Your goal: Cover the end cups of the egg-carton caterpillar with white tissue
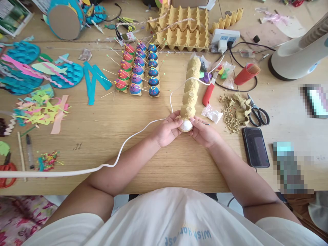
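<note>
A long yellowish egg-carton strip with a row of cups points away from me. Its near cup has a white front. My left hand grips that near end from the left, thumb beside the white part. From the right, my right hand pinches the same end. A white cable runs over my left forearm and across the strip. To the left stand three rows of painted egg-carton cups with faces and thin sticks, one red, one purple, one blue.
Carton trays and a power strip lie at the back. On the right are a red knife, black scissors, a phone, a red cup and a white lamp base. Paper scraps lie left.
</note>
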A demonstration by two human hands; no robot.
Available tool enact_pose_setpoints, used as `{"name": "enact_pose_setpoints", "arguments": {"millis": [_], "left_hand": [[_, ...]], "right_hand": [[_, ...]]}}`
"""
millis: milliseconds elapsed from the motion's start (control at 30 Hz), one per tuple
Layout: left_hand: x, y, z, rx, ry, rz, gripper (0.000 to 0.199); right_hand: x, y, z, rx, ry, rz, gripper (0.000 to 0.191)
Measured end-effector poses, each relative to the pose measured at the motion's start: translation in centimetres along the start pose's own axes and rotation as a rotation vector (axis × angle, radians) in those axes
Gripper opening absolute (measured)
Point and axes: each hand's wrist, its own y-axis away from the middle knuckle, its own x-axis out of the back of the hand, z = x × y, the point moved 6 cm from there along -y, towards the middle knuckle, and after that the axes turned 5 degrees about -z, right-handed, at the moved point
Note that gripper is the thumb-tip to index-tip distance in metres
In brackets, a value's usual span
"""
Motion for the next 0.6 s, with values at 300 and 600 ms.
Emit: {"name": "enact_pose_setpoints", "arguments": {"millis": [300, 600], "left_hand": [[-0.16, 0.09, 0.22, 0.024, 0.010, 0.007, 0.064], [-0.31, 0.19, 0.32, -0.011, -0.044, 0.042, 0.067]], "right_hand": [[0.50, -0.12, 0.12, -0.024, -0.059, 0.021, 0.040], [0.31, -0.16, -0.03, -0.019, -0.098, 0.043, 0.048]]}}
